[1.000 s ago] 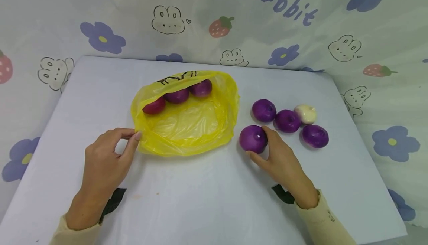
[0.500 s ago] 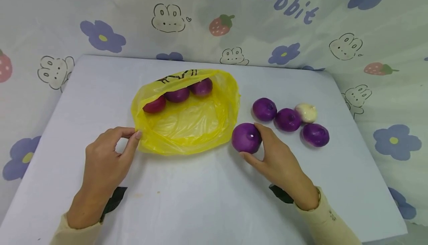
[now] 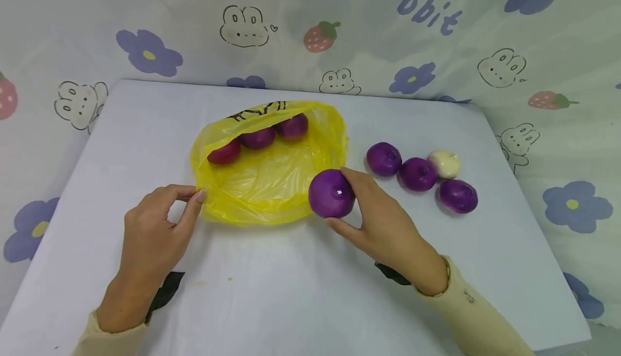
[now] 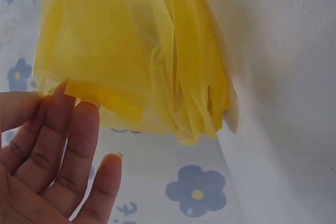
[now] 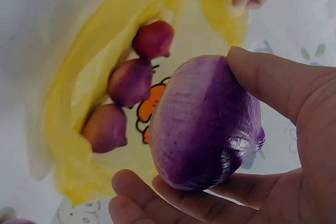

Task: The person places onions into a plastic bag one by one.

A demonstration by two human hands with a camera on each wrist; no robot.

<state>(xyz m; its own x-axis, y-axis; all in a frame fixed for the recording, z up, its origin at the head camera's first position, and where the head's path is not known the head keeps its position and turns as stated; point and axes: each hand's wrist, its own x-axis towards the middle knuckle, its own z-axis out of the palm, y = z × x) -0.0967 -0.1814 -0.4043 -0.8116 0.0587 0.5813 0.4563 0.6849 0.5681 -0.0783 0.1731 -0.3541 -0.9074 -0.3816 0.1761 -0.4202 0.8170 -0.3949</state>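
A yellow plastic bag (image 3: 267, 213) lies on the white table with its mouth spread wide. Inside, along its far side, are three onions (image 3: 257, 138), partly covered by the bag's upper edge. My left hand (image 3: 157, 234) pinches the left rim of the bag between thumb and forefinger; the left wrist view shows the thin plastic (image 4: 115, 35) at the fingertips. My right hand (image 3: 383, 221) grips a purple onion (image 3: 332, 193) between thumb and fingers, and the onion overlaps the bag's near right rim in the head view. The right wrist view shows this held onion (image 5: 205, 124) closely.
To the right of the bag, several vegetables sit grouped on the table: purple onions (image 3: 418, 175) and a pale, whitish onion (image 3: 444, 165). A patterned cloth (image 3: 291, 0) with rabbits and flowers rises behind the table's back edge.
My right hand has carried the purple onion leftward, from beside the other loose onions to the bag's right rim. The left hand stays at the bag's left edge.
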